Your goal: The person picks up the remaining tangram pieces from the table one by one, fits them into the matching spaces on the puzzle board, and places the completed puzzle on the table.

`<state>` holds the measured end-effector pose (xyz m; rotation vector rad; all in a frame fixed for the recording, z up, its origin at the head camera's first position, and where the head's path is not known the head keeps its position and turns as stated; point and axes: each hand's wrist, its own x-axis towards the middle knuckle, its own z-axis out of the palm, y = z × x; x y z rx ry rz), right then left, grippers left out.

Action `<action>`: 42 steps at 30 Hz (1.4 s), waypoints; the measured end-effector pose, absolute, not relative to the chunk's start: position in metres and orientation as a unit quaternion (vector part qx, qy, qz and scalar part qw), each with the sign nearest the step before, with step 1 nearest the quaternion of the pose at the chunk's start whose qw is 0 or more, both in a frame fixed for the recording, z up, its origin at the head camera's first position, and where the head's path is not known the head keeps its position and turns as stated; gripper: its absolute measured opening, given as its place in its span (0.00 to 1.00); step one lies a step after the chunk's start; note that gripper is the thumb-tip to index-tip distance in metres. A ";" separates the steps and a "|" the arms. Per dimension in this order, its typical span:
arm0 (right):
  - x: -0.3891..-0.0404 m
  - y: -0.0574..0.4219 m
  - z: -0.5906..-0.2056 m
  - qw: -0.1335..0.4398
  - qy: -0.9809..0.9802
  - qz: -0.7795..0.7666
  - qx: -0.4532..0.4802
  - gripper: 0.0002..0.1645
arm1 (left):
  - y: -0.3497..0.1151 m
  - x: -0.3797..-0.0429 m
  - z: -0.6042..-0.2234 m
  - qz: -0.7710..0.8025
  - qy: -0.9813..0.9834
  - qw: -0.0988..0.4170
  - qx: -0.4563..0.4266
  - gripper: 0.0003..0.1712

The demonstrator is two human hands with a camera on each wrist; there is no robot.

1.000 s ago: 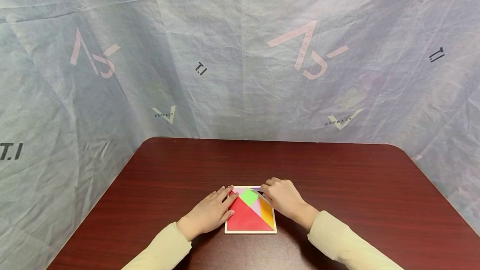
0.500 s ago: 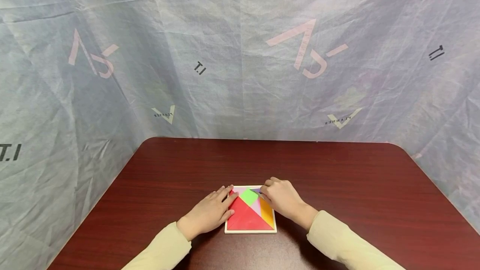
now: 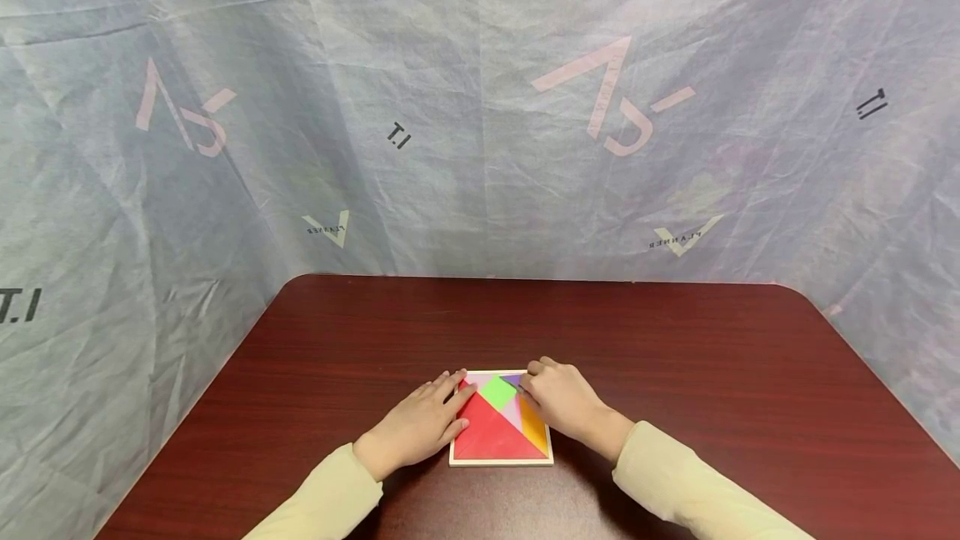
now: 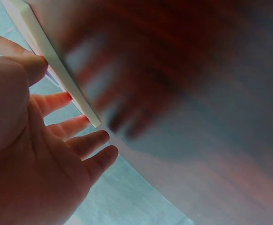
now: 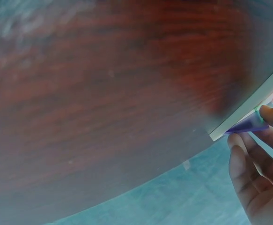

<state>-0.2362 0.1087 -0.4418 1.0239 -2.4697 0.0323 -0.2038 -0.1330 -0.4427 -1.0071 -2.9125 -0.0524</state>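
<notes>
A square tangram tray (image 3: 501,463) with a pale rim lies on the table. In it are red pieces (image 3: 495,432), a green square (image 3: 498,393), pink pieces (image 3: 512,413) and an orange piece (image 3: 533,425). My left hand (image 3: 416,427) rests along the tray's left side, its fingers spread over the rim and the red and pink pieces. At the far right corner my right hand (image 3: 564,394) pinches a purple tangram triangle (image 5: 248,123) between thumb and fingers. Those fingers hide part of the purple triangle in the head view.
The dark red wooden table (image 3: 375,332) stretches beyond and to both sides of the tray. A grey printed cloth (image 3: 480,148) hangs behind the table's far edge and at its sides.
The purple triangle has tipped down from a tilt, and the dark gap beside the green square is now covered by purple. My left hand stays in place.
</notes>
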 end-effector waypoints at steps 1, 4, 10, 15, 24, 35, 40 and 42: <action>-0.236 0.108 -0.442 0.233 -0.898 0.011 0.372 0.06 | -0.133 -0.204 -0.442 -0.017 -0.945 0.030 -0.326 0.28; -0.235 0.107 -0.442 0.235 -0.898 0.012 0.372 0.07 | -0.133 -0.204 -0.442 -0.019 -0.945 0.030 -0.324 0.27; -0.234 0.106 -0.442 0.232 -0.899 0.006 0.370 0.07 | -0.134 -0.204 -0.444 -0.018 -0.944 0.035 -0.327 0.28; -0.233 0.106 -0.443 0.224 -0.902 0.008 0.369 0.06 | -0.134 -0.204 -0.445 -0.019 -0.944 0.032 -0.328 0.28; -0.234 0.106 -0.446 0.225 -0.901 -0.001 0.372 0.06 | -0.134 -0.205 -0.444 -0.014 -0.944 0.029 -0.328 0.28; -0.234 0.108 -0.445 0.223 -0.897 -0.001 0.380 0.05 | -0.134 -0.205 -0.447 -0.014 -0.944 0.033 -0.329 0.28; -0.234 0.112 -0.442 0.209 -0.897 0.018 0.390 0.02 | -0.134 -0.205 -0.446 -0.015 -0.943 0.034 -0.330 0.28; -0.234 0.114 -0.441 0.200 -0.898 0.029 0.391 0.02 | -0.134 -0.205 -0.446 -0.015 -0.944 0.032 -0.329 0.28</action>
